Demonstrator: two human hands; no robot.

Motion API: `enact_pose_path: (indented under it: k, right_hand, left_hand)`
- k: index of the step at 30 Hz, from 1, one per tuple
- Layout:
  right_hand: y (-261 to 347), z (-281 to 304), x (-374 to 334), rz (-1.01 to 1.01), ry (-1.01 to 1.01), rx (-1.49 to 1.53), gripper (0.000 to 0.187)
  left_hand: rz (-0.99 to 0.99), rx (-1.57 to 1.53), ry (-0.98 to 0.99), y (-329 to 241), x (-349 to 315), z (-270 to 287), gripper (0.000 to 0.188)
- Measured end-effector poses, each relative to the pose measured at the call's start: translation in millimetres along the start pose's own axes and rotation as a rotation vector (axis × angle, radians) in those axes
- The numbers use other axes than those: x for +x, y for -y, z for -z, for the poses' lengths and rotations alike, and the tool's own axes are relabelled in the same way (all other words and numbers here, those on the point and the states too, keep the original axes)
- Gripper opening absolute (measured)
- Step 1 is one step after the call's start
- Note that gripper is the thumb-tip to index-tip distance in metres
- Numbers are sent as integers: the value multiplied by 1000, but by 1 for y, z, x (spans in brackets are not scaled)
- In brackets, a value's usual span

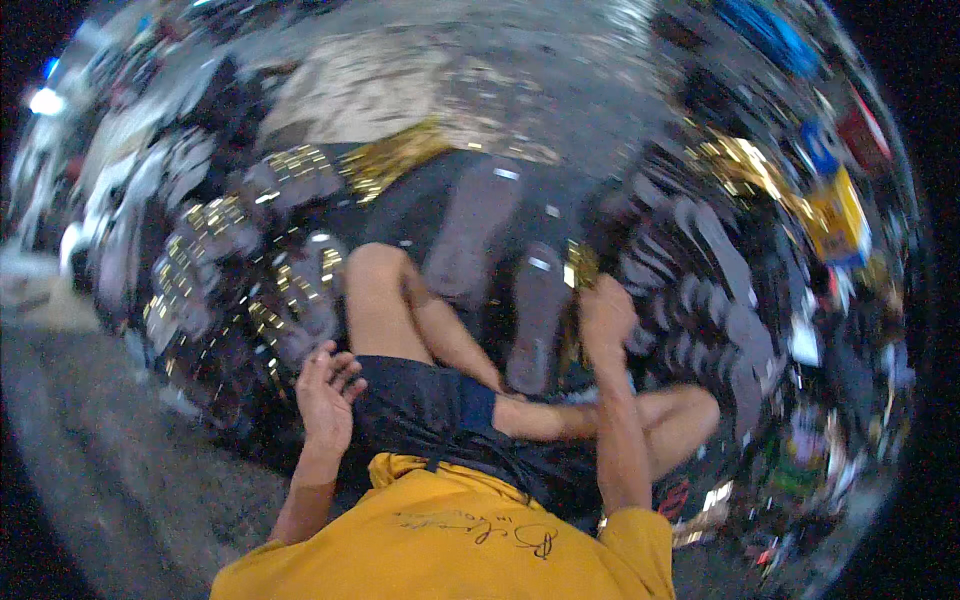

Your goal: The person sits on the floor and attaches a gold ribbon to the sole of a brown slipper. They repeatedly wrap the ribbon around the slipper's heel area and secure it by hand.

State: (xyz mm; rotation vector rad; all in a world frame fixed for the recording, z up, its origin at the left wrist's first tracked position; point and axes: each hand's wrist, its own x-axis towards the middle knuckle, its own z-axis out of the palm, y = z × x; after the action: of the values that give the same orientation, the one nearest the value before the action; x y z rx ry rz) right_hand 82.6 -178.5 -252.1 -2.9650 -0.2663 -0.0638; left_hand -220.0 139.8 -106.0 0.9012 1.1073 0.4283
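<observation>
I sit with bent legs around a dark mat (405, 215). Two grey, sole-shaped pieces lie there: a farther one (475, 225) and a nearer one (540, 310) between my legs. My right hand (606, 318) is closed beside the nearer sole, fingers around a shiny gold strip (578, 265); blur hides the exact grip. By my left thigh, my left hand (328, 392) is raised with loosely curled fingers apart, holding nothing.
Grey soles with gold straps (205, 245) are heaped on my left. A large pile of plain grey soles (700, 270) is on my right. Gold sheet material (395, 160) lies ahead; a yellow and blue box (838, 220) stands far right.
</observation>
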Motion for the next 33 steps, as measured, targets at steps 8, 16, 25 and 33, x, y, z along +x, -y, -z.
enact_pose_path:
  k: [8,16,25,33]
  right_hand:
    - [-5,56,-2,-132,14,218,18]
    - [-28,94,-15,-179,15,827,29]
    - [-52,142,-24,-341,-32,1067,17]
    - [-15,161,-47,-179,35,1374,13]
  left_hand:
    - [-427,276,609,-18,11,-166,27]
    - [-444,656,984,96,17,-313,60]
    - [-753,851,831,101,15,-346,27]
    - [-348,556,1120,39,-35,-328,25]
